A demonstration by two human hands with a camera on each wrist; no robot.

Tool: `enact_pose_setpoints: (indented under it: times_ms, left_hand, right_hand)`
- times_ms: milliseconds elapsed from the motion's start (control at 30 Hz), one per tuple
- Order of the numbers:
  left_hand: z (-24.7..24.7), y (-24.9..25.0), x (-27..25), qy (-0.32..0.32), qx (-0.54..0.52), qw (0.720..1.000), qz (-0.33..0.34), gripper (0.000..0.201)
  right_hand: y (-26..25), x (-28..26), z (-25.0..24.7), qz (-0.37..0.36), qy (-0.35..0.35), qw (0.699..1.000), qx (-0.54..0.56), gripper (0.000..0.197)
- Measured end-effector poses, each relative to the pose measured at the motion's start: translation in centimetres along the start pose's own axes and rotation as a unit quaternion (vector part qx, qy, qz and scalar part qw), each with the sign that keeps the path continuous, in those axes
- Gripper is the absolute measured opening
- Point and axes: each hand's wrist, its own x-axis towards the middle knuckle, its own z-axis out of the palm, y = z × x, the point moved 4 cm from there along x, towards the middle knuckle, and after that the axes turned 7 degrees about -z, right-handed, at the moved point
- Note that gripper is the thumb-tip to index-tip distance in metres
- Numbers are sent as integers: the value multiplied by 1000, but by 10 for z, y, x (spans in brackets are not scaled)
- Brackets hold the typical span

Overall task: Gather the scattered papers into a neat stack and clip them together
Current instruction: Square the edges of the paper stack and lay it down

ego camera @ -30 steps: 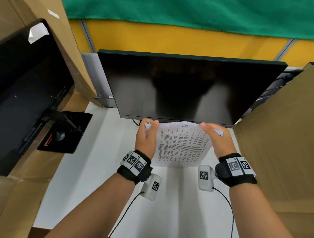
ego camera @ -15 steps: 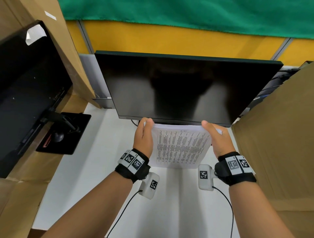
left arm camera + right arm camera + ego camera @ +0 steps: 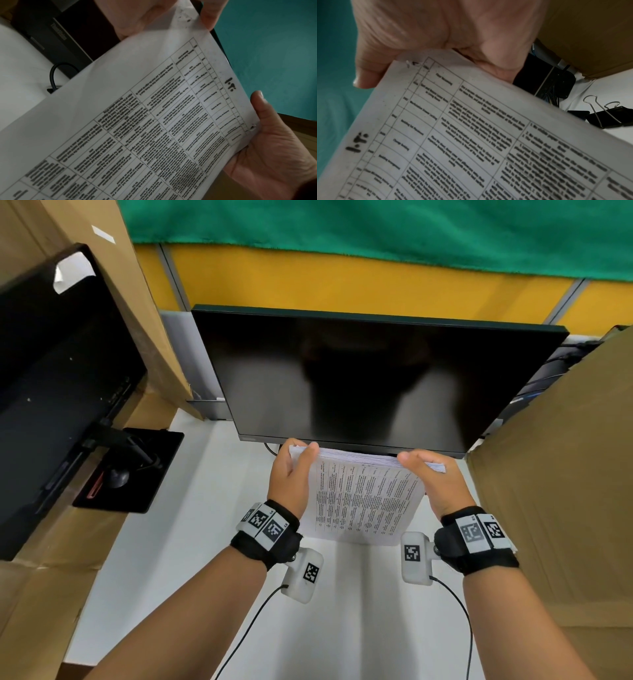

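**Paper stack held upright at the desk's far edge**

I see a black flat monitor (image 3: 373, 378) standing at the far edge of the white desk (image 3: 178, 542). Just before it, the stack of white printed papers (image 3: 366, 498) stands on its lower edge. My left hand (image 3: 291, 477) and right hand (image 3: 435, 481) pinch its upper corners, thumbs in front. A black metal binder clip (image 3: 611, 116) lies on the desk's right side.
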Motion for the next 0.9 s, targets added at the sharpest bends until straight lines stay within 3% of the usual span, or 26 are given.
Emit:
enact_pose_setpoints:
  times_ms: [167,367,533,700,800,900]
  left_hand:
    - [-2,4,-3,-20,-24,1000,-5,24]
    - [-4,4,1,8,1,1000,15,31]
    - [-3,-1,3,-69,20,997,17,27]
    - [-7,-9,11,-120,45,992,24,48]
    - [-9,-11,16,-123,60,990,21,47]
    - [-9,-10,18,-109,67,992,7,36]
  right_hand:
    - [1,1,1,8,0,1000,2,53]
    - [0,3,2,0,-6,1000,6,53]
    - [4,4,-1,1,-19,999,30,34]
    - [2,7,-2,0,-58,997,58,22]
    - [3,10,-2,-4,-90,995,53,26]
    - [3,11,-3,-1,-107,993,43,43]
